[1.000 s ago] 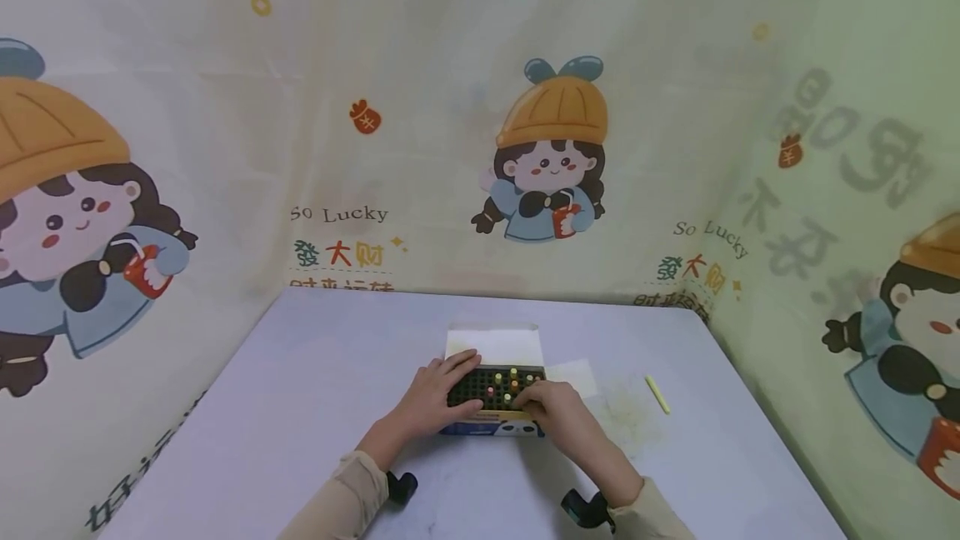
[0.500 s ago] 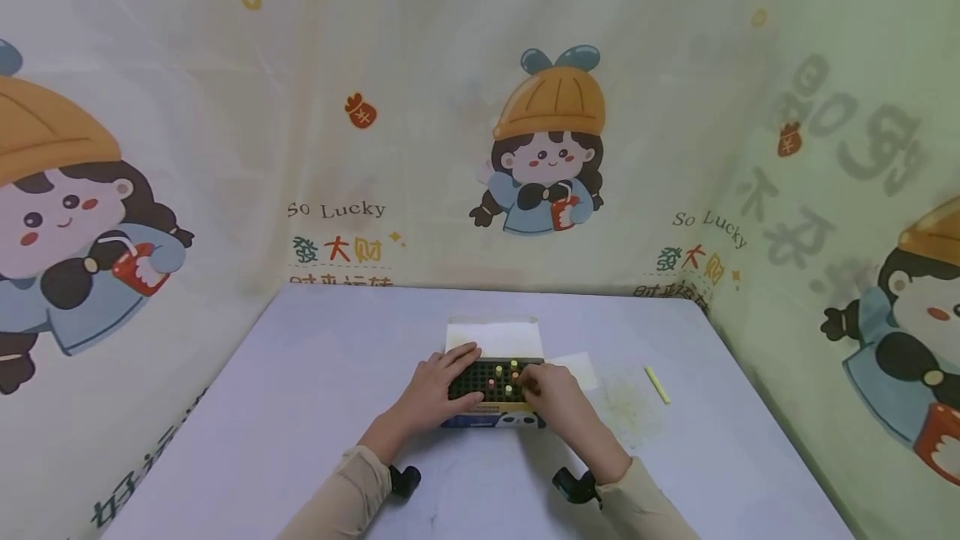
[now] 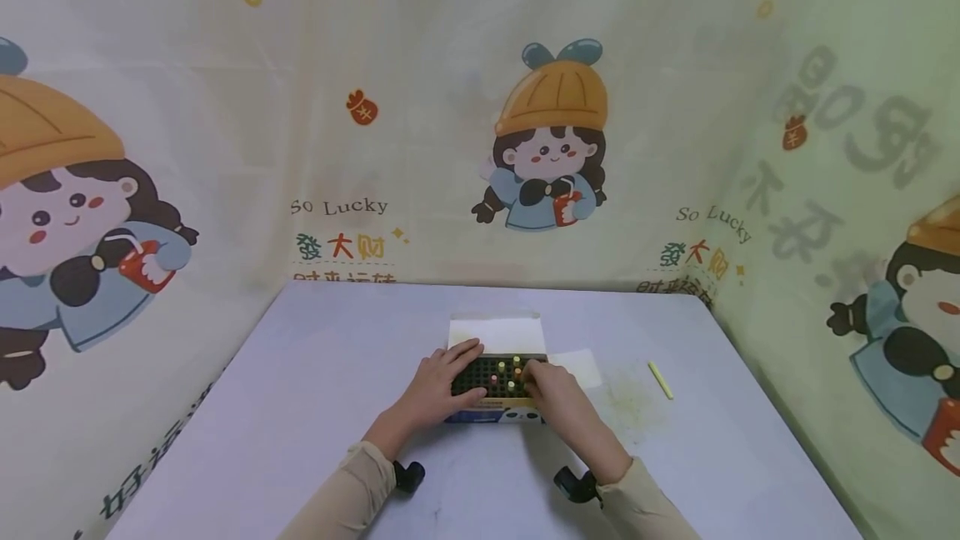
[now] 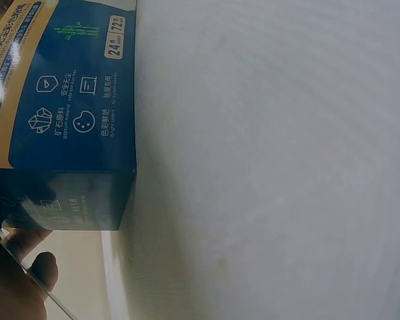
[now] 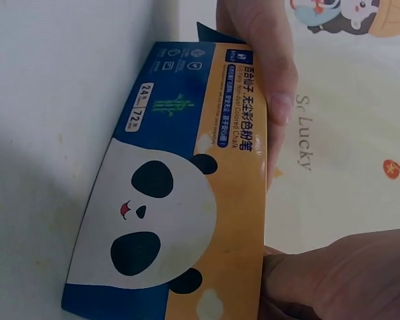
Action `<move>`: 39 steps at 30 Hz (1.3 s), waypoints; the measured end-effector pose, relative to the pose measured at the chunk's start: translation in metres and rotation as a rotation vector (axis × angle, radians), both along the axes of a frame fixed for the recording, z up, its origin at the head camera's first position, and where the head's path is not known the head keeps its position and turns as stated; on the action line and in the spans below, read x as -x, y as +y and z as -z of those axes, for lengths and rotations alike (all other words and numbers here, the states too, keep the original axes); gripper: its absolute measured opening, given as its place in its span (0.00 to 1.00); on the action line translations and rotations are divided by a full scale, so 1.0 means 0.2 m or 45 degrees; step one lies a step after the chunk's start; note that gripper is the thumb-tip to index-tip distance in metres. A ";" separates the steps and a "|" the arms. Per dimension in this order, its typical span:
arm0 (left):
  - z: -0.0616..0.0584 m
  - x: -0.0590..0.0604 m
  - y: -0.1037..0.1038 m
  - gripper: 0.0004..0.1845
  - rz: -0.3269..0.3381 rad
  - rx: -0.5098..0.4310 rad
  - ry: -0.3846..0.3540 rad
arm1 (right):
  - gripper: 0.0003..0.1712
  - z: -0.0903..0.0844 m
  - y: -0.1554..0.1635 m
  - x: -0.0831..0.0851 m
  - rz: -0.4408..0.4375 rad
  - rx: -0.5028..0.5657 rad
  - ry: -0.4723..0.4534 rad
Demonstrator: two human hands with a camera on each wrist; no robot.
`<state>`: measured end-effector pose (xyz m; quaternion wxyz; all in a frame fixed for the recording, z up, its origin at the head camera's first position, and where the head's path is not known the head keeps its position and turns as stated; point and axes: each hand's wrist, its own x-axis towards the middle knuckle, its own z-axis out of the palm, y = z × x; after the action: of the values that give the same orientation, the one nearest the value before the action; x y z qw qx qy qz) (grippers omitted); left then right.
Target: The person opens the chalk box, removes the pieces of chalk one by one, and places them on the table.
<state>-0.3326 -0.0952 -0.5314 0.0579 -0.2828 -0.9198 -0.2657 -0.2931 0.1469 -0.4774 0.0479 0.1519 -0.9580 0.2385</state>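
A blue and yellow box of coloured chalk (image 3: 472, 417) stands on the table with its white lid (image 3: 495, 334) folded back. Several chalk sticks (image 3: 502, 367) poke up from its black holder (image 3: 471, 372), mostly toward the right. My left hand (image 3: 435, 388) holds the box's left end, thumb along the front edge and fingers reaching over the back. At the right end, my right hand (image 3: 561, 398) has bent fingers lowered into the holder; its fingertips are hidden, so I cannot tell what they pinch. The right wrist view shows the panda front (image 5: 163, 213) and my left thumb (image 5: 280, 100) over the rim.
One yellow chalk stick (image 3: 660, 380) lies apart on the white table (image 3: 337, 332), right of the box. Nearby are a pale sheet (image 3: 577, 367) and yellowish dust (image 3: 630, 402). Printed cloth (image 3: 427, 148) hangs behind the table and at both sides.
My right hand has shifted from the box's front right toward its back right, now covering chalk tops seen earlier. My left hand keeps its hold. The head view has tilted slightly.
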 end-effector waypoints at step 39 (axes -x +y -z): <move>-0.01 0.04 -0.02 0.41 0.049 -0.011 -0.015 | 0.03 0.02 0.02 -0.01 0.001 0.056 0.008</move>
<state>-0.3409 -0.0985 -0.5298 0.0486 -0.2985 -0.9134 -0.2724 -0.2917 0.1502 -0.4817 0.0545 0.1511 -0.9524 0.2591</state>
